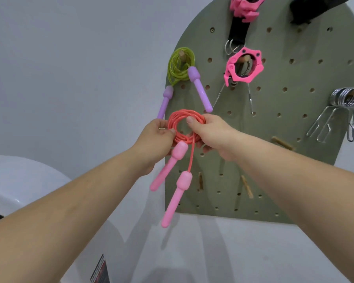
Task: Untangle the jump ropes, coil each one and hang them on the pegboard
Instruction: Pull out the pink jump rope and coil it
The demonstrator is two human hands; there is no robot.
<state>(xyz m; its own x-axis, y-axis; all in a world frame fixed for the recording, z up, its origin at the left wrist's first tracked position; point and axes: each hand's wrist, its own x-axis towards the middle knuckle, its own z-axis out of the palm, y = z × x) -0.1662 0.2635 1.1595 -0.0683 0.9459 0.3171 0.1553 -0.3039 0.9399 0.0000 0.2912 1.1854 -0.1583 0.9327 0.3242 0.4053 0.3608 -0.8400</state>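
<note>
Head view: the red rope [184, 127] is up in front of the pegboard [274, 139], just below the green rope [181, 65] that hangs coiled on a peg. The left hand [157, 137] pinches the coil's left side and the right hand [211, 135] its right, fingers [190, 120] curled round the loops. It looks light, slick and springy, likely to pop open, so I'd hold the bundled loops and let the stiff pink handles [177, 201] dangle. The count: two ropes, two pink handles, two purple handles [199, 88], and three bare pegs [282, 142] lower down.
</note>
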